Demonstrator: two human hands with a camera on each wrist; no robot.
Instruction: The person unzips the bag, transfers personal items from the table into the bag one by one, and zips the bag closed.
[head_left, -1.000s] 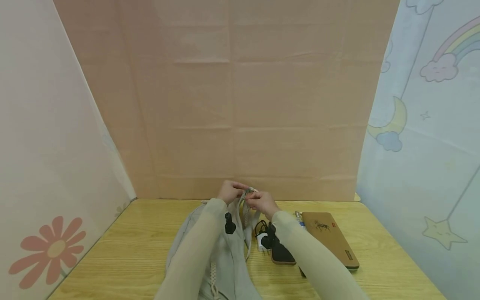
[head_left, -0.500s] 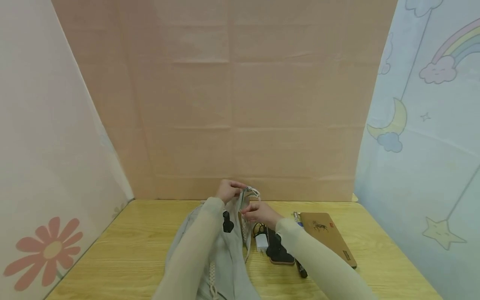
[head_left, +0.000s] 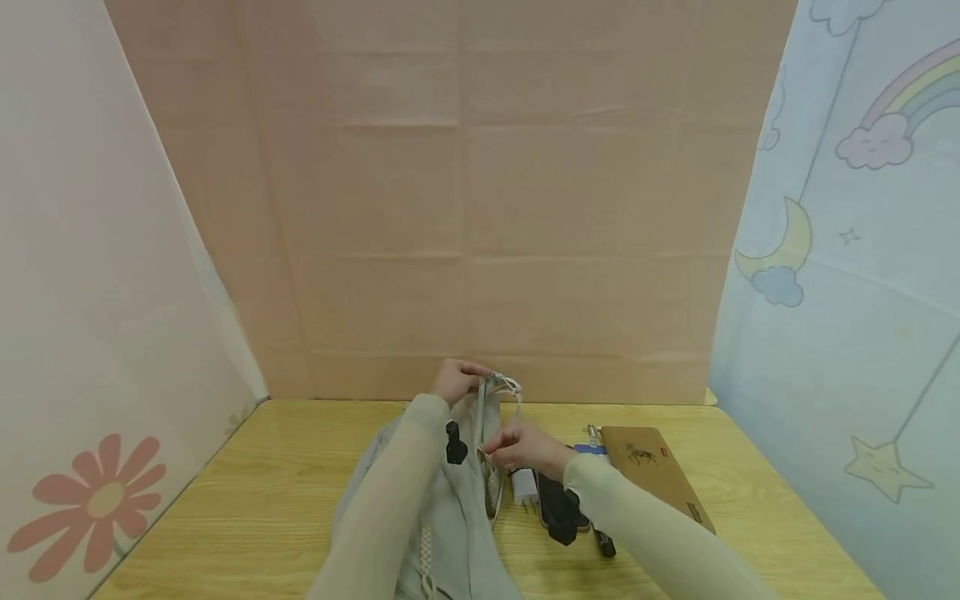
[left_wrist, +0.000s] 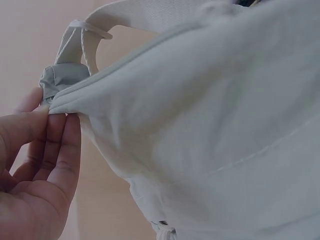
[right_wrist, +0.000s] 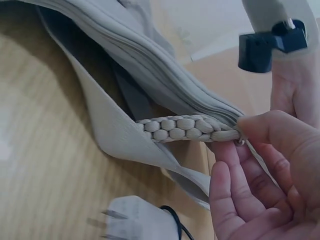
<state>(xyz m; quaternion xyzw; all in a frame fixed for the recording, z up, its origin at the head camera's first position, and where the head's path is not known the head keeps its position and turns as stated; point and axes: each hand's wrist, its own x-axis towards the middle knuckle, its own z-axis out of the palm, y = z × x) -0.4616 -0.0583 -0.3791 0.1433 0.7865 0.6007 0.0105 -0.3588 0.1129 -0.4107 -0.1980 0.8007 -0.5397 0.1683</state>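
A light grey cloth bag (head_left: 457,525) lies on the wooden table, its zipper (right_wrist: 150,57) running along the upper edge. With thumb and fingers, my left hand (head_left: 456,382) pinches the bag's far corner at the zipper's end, close up in the left wrist view, where the bag cloth (left_wrist: 210,115) hangs from the fingers. My right hand (head_left: 528,448) pinches the zipper pull, a braided cord (right_wrist: 177,129) with a small metal ring, nearer to me along the zipper. How far the zipper is undone I cannot tell. A fabric strap (left_wrist: 142,15) loops behind the bag.
Right of the bag lie a white charger plug (head_left: 523,486) with a black cable and a dark phone (head_left: 553,500). Beyond are a blue-and-silver item (head_left: 591,450), a black stick-like object (head_left: 604,543) and a brown notebook-like case (head_left: 652,467). A brown sheet (head_left: 465,208) stands behind the table.
My right hand has moved from beside the left hand towards me along the zipper, pulling the zipper pull. The left hand stays at the far corner.
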